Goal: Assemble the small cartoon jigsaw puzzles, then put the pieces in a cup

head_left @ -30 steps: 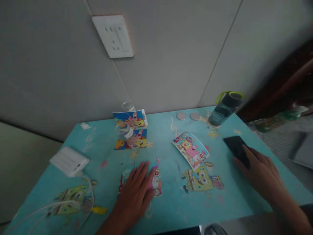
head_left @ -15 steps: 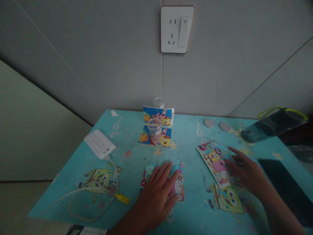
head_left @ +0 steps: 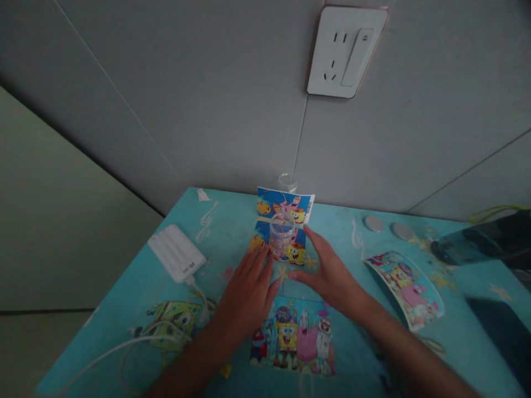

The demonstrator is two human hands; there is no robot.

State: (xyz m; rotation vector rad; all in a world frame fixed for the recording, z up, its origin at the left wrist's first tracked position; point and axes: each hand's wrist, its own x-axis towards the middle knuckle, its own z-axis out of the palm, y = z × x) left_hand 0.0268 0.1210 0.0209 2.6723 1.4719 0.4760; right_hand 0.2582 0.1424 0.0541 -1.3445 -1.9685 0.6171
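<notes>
Near the middle of the table, a small clear plastic cup (head_left: 282,229) stands on a folded blue cartoon card (head_left: 265,197), whose back half tilts up. My left hand (head_left: 251,290) is just in front of the card's left side, its fingers stretched toward the cup's base. At the right of the cup, my right hand (head_left: 327,271) has thumb and fingers spread apart, the index fingertip by the card's edge. Neither hand holds anything. Below them lies a flat cartoon picture card (head_left: 305,337). A second, curled cartoon card (head_left: 409,287) rests to the right.
Another clear cup (head_left: 287,181) stands behind the folded card. A white power bank (head_left: 176,253) with a cable lies left. Two round discs (head_left: 373,223), a dark bottle (head_left: 477,237) on its side and a black phone (head_left: 498,331) are on the right. A wall socket (head_left: 346,52) is above.
My left hand has left the flat card and moved forward to the folded card. My right hand has let go of the curled card and swung left to the cup. The view has shifted.
</notes>
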